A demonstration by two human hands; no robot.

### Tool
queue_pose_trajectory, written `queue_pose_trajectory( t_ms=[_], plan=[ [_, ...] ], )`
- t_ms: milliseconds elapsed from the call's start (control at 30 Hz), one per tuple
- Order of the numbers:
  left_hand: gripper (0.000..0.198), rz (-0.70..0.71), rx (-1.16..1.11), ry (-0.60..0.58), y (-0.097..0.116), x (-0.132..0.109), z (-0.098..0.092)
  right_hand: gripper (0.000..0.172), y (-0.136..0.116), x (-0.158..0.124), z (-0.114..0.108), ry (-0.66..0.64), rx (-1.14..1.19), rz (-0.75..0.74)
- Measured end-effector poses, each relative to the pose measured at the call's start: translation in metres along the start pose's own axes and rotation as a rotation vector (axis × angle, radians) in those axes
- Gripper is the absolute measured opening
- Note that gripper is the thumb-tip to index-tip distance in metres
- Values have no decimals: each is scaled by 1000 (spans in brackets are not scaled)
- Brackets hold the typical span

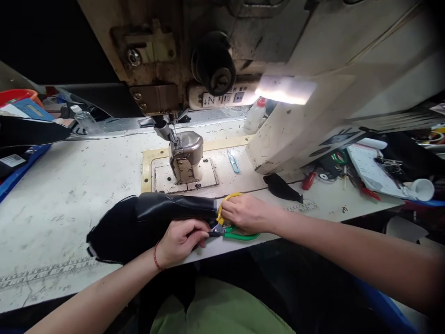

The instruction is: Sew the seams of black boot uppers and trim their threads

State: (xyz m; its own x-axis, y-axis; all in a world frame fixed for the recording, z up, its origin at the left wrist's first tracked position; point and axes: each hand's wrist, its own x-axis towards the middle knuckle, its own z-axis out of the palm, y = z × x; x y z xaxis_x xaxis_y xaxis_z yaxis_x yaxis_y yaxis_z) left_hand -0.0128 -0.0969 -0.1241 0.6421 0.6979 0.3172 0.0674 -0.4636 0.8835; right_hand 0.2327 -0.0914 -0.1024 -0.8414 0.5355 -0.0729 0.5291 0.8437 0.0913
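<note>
The right hand is gripping a hand tool by its handles, the fingers curling over the smooth yellow handle while the rounded green handle is bowing out below the palm, the two handles standing apart from each other. The left hand is pinching narrowly, thumb against fingers, on a thin dark strip just beside the tool's grey metal head; whether that strip is belonging to the tool or to the black leather piece I cannot tell. The leather piece is lying on the table at the near edge, just beyond the left hand, its upper part shining smooth and folding into a long tube, its wide left part looking matte and soft, curving to a notched, pale-edged end. A thin red bracelet is circling the left wrist. Behind the leather, the sewing machine's rounded, polished metal post is rising from a scuffed plate, and small snips with light blue handles are lying to its right. Farther right, a curved black scrap is resting near a red screwdriver handle, and a smooth white cup is lying beside flat paper sheets. A printed measuring tape is running along the worn white table
</note>
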Motion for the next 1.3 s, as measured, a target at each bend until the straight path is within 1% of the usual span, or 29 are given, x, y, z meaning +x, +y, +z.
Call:
queue_pose_trajectory(
  t_ms=[133, 267, 367, 500, 600, 700, 800, 867, 933, 967, 1000, 1033, 1100, 1133, 1167, 1233, 1267, 1300],
  plan=[
    [10, 31, -129, 17, 2, -4, -2, 13, -12, 3, 2, -5, 15, 55],
    [10, 30, -233, 42, 3, -6, -2, 13, -20, 1, 0, -36, 43, 71],
    [10, 42, -287, 56, 3, -6, -2, 15, -22, -1, -2, -66, 79, 91],
    [8, 85, -242, 71, 4, -6, -4, 22, -27, 7, -7, -133, 136, 118],
    [8, 104, -211, 90, 4, -8, -6, 27, -43, 14, -14, -188, 182, 141],
    [11, 105, -255, 95, -1, -9, -4, 30, -71, 15, -23, -285, 236, 264],
    [12, 76, -238, 88, -2, -5, 1, 28, -95, 9, -27, -368, 336, 428],
    [10, 43, -215, 44, 6, -2, -1, 28, -102, 5, -26, -366, 381, 482],
    [11, 38, -206, -39, 21, -6, -12, 29, -101, 2, -24, -335, 408, 499],
    [15, 61, -195, -45, 31, -12, -21, 28, -98, 1, -24, -320, 424, 499],
    [19, 87, -168, -15, 39, -22, -32, 28, -95, 1, -23, -305, 443, 494],
    [19, 143, -117, 73, 46, -35, -44, 26, -91, 0, -24, -288, 464, 484],
    [9, 164, 79, 389, 52, -66, -67, 20, -83, 1, -27, -254, 506, 452],
    [11, 149, 220, 467, 49, -82, -76, 17, -80, 2, -29, -239, 526, 433],
    [24, 101, 371, 467, 44, -98, -82, 15, -77, 4, -32, -228, 546, 413],
    [51, -19, 640, 324, 29, -122, -84, 14, -71, 10, -39, -222, 587, 378],
    [57, -77, 717, 267, 21, -130, -81, 16, -69, 13, -43, -218, 605, 370],
    [59, -132, 747, 258, 14, -134, -78, 18, -67, 17, -47, -204, 624, 370]
  ],
)
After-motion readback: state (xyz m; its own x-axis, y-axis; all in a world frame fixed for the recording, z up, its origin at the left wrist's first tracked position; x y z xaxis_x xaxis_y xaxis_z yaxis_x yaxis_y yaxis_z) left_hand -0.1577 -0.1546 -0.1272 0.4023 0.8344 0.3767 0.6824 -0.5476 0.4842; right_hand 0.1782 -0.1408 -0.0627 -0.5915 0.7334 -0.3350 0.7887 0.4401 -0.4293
